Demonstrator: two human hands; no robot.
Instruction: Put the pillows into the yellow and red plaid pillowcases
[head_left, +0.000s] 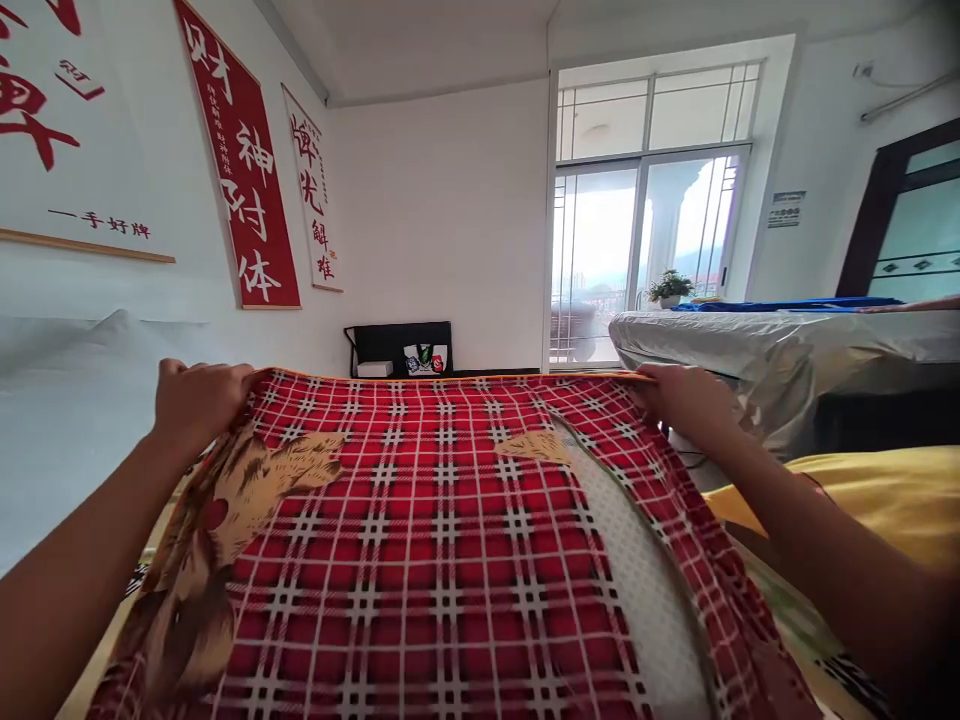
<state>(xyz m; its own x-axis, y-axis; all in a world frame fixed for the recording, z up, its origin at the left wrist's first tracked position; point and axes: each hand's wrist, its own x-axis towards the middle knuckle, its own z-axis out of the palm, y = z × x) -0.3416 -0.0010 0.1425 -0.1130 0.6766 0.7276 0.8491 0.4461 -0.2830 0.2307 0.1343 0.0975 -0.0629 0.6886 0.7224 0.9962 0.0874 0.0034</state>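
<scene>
A red plaid blanket [442,520] with a brown animal print and an orange-trimmed edge hangs stretched between my two hands in front of me. My left hand [201,400] is closed on its upper left corner. At the upper right corner, my right hand [690,405] grips the same edge, its fingers partly hidden by the cloth. Between the hands the top edge runs nearly straight and taut. Folds gather along both sides, and a pale dotted patch shows on the right part of the blanket. Its lower end runs out of view.
A yellow cloth [885,500] lies at the right, beside my right forearm. Farther back stands a table with a shiny plastic cover [675,345], where another person's arm [919,305] rests. White bedding [67,400] is at the left. A black bench [401,345] stands by the far wall.
</scene>
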